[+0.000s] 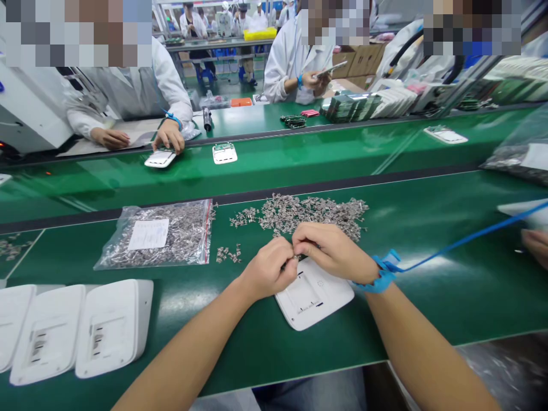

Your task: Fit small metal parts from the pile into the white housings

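My left hand [269,268] and my right hand [331,250] meet fingertip to fingertip over the top edge of a white plastic housing [314,297] that lies flat on the green bench. Both pinch a small metal part between them; the part is mostly hidden by my fingers. A blue wrist strap [381,274] with a blue cord circles my right wrist. Just beyond my hands lies a loose pile of small metal parts [308,211], and a small cluster of the same parts [229,254] sits to the left.
A clear bag of metal parts [158,234] with a paper label lies at left. Three white housings [81,331] stand in a row at the near left. Beyond runs a green conveyor [299,157] carrying white units [224,153]. People in white coats work across it.
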{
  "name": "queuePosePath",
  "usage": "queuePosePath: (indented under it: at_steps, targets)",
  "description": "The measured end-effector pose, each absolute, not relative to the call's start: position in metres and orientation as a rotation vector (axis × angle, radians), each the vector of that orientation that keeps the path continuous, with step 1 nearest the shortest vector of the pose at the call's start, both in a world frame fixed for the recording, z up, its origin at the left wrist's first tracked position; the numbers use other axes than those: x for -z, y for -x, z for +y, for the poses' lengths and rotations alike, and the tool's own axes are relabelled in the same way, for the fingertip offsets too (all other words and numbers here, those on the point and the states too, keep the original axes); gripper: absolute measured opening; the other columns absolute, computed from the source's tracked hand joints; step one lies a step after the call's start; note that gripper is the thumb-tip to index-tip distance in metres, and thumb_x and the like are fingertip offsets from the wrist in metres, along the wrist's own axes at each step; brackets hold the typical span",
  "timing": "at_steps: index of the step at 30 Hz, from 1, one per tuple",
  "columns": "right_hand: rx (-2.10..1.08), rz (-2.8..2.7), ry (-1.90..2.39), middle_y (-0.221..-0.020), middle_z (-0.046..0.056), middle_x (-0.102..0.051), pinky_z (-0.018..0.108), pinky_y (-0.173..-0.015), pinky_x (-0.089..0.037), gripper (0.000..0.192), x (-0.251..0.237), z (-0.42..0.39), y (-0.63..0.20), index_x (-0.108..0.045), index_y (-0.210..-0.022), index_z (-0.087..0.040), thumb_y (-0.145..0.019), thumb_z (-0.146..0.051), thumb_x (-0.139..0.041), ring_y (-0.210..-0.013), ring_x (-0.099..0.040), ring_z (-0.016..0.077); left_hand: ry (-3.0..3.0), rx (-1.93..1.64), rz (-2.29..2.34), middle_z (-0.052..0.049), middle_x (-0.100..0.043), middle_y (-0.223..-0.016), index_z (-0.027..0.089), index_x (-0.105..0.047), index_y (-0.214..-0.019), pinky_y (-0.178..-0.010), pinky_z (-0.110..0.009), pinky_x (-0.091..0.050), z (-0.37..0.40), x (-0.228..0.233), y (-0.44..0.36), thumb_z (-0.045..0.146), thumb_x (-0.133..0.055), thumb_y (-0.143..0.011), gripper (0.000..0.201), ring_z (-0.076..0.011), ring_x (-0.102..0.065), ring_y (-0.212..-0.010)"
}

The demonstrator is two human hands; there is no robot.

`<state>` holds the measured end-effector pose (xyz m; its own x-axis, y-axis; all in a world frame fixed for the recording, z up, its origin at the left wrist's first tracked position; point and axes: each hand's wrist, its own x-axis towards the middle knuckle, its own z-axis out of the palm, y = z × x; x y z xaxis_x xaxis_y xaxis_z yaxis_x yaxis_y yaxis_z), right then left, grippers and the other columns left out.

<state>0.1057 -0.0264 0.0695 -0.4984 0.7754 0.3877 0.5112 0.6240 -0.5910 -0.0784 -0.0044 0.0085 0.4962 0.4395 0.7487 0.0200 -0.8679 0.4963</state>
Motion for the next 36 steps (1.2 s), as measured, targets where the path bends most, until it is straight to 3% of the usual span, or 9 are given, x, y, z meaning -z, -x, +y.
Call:
queuePosePath:
  at_steps: [5, 11, 13, 16, 20, 27, 30, 36]
  targets:
    - [-0.591, -2.243, 0.954, -0.080, 0.002, -0.060, 0.025, -0.067, -0.041, 0.023, -0.073, -0.030, -0.105, -0.057, -0.085, -0.019, -0.102, -0.025, -0.043, -0.072, -0.053, 0.0124, -2.174, -1.446, 0.565, -0.001, -0.054, -0.079, 0.020, -0.049, -0.088, -0.065, -0.027, -0.044, -0.001, -0.005, 0.081, 0.013, -0.045, -0.094, 0.010, -0.0128, -0.051, -0.072]
    - [-0.569, -2.264, 0.962, -0.081, 0.002, -0.060, 0.025, -0.064, -0.041, 0.015, -0.070, -0.033, -0.103, -0.058, -0.087, -0.018, -0.098, -0.029, -0.057, -0.069, -0.052, 0.0119, -2.191, -1.370, 0.596, 0.001, -0.051, -0.074, 0.020, -0.047, -0.082, -0.060, -0.026, -0.041, 0.002, -0.005, 0.082, 0.015, -0.044, -0.094, 0.013, -0.0115, -0.048, -0.066]
    - [-0.522, -2.276, 0.921, -0.082, 0.002, -0.061, 0.024, -0.065, -0.042, 0.011, -0.069, -0.033, -0.104, -0.061, -0.095, -0.019, -0.099, -0.026, -0.054, -0.072, -0.054, 0.0124, -2.198, -1.356, 0.572, 0.002, -0.049, -0.071, 0.020, -0.045, -0.079, -0.058, -0.025, -0.039, 0.002, -0.005, 0.081, 0.015, -0.045, -0.092, 0.014, -0.0113, -0.046, -0.064]
    - [-0.444, -2.355, 0.795, -0.089, 0.004, -0.062, 0.024, -0.067, -0.044, 0.024, -0.068, -0.032, -0.107, -0.067, -0.108, -0.023, -0.102, -0.018, -0.044, -0.079, -0.056, 0.0129, -2.214, -1.306, 0.526, 0.002, -0.047, -0.069, 0.021, -0.043, -0.076, -0.056, -0.024, -0.036, 0.002, -0.005, 0.081, 0.018, -0.049, -0.090, 0.016, -0.0112, -0.044, -0.062]
    - [-0.341, -2.396, 0.748, -0.089, 0.005, -0.061, 0.025, -0.064, -0.044, 0.034, -0.066, -0.030, -0.108, -0.072, -0.102, -0.024, -0.101, -0.014, -0.041, -0.078, -0.055, 0.0128, -2.211, -1.221, 0.533, 0.002, -0.048, -0.068, 0.022, -0.040, -0.073, -0.055, -0.024, -0.035, 0.001, -0.005, 0.082, 0.016, -0.050, -0.084, 0.016, -0.0113, -0.043, -0.061]
    - [-0.289, -2.380, 0.755, -0.093, 0.006, -0.069, 0.025, -0.071, -0.051, 0.025, -0.064, -0.031, -0.106, -0.069, -0.102, -0.019, -0.102, -0.020, -0.044, -0.084, -0.063, 0.0141, -2.222, -1.219, 0.507, 0.001, -0.049, -0.066, 0.021, -0.043, -0.071, -0.055, -0.026, -0.037, -0.002, -0.007, 0.083, 0.011, -0.041, -0.081, 0.014, -0.0120, -0.046, -0.059]
    - [-0.388, -2.317, 0.838, -0.084, 0.002, -0.069, 0.024, -0.068, -0.050, 0.019, -0.066, -0.032, -0.104, -0.065, -0.091, -0.020, -0.100, -0.022, -0.049, -0.077, -0.064, 0.0126, -2.283, -1.282, 0.497, 0.000, -0.047, -0.064, 0.021, -0.044, -0.072, -0.054, -0.027, -0.037, -0.002, -0.009, 0.083, 0.014, -0.042, -0.085, 0.015, -0.0128, -0.044, -0.060]
    - [-0.529, -2.171, 1.046, -0.070, -0.002, -0.062, 0.024, -0.057, -0.042, 0.021, -0.069, -0.031, -0.098, -0.059, -0.079, -0.021, -0.098, -0.024, -0.050, -0.061, -0.057, 0.0113, -2.345, -1.527, 0.502, -0.003, -0.058, -0.072, 0.020, -0.048, -0.076, -0.061, -0.029, -0.046, -0.002, -0.012, 0.081, 0.012, -0.043, -0.086, 0.014, -0.0143, -0.050, -0.067]
